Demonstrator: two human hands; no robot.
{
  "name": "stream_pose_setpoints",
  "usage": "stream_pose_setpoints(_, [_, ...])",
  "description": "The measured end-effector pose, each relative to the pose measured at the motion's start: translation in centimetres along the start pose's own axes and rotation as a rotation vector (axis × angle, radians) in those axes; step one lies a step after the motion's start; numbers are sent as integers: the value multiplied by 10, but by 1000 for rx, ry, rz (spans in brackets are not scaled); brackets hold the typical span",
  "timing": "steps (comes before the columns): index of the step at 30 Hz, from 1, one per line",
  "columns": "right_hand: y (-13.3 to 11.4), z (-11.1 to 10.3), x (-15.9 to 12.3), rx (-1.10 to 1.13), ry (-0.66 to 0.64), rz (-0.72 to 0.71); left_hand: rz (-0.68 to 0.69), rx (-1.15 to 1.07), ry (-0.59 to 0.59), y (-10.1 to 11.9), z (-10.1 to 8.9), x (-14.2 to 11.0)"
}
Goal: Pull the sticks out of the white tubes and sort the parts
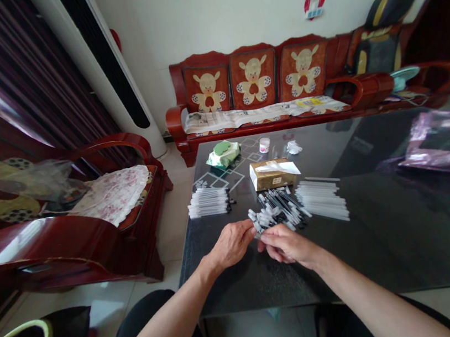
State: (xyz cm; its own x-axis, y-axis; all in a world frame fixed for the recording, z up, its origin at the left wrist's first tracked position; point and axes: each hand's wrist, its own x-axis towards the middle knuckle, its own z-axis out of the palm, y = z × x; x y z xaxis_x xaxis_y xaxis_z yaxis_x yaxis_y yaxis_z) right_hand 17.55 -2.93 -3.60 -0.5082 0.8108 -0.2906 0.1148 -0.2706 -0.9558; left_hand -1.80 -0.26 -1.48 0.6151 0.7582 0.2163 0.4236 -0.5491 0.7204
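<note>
My left hand (pixel 233 243) and my right hand (pixel 284 242) meet at the near edge of a loose pile of small clear pen caps (pixel 266 217). The fingers of both are closed in a pinch, but what they hold is too small to make out. Dark, thin pen refills (pixel 279 203) lie jumbled just beyond the caps. To their right, translucent white pen barrels (pixel 322 199) are lined up in a row. A stack of white pens with dark ends (pixel 208 201) lies on the left side of the table.
A tissue box (pixel 272 180) stands just behind the pen parts on the black table (pixel 400 222). Farther back are a green wipes pack (pixel 223 155), a small cup (pixel 264 145) and a crumpled tissue (pixel 293 147). A purple plastic-wrapped package (pixel 424 154) lies at the right.
</note>
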Motion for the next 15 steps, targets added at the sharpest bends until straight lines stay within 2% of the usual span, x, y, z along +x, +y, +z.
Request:
stream_pose_setpoints(5, [-6, 1, -1, -257, 107, -167, -26, 57, -20, 1, -1, 0])
stream_pose_setpoints(9, [-7, 3, 0, -347, 154, -220, -31, 65, -38, 1, -4, 0])
stream_pose_setpoints(12, [-3, 4, -1, -236, 123, -138, 8, 74, -35, 1, -6, 0])
stream_pose_setpoints(15, [-2, 2, -4, -57, 17, 11, 56, 101, -15, 0, -8, -2])
